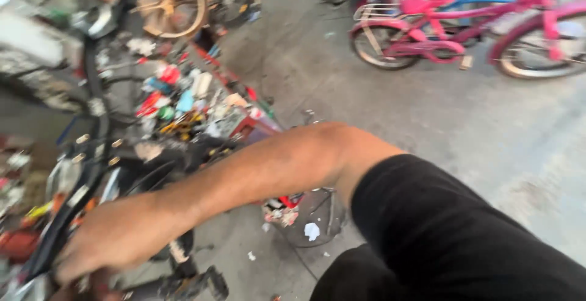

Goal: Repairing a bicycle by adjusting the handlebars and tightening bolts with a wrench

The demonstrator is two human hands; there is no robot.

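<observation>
One hand (116, 234) shows, blurred, at the lower left; I take it for my right, its forearm reaching across from a black sleeve (439, 240). It rests on a black bicycle tyre (73, 203), fingers seemingly curled over it, though I cannot tell how tight the grip is. Pink bicycles (427, 32) stand well apart on the concrete floor (427, 124).

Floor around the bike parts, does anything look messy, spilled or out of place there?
Yes. Scraps of paper and litter lie scattered on the concrete floor beneath the person's arm, and a heap of small colourful parts spreads loosely at left. The right hand rests on a dark bicycle frame; blur hides finer detail.
</observation>
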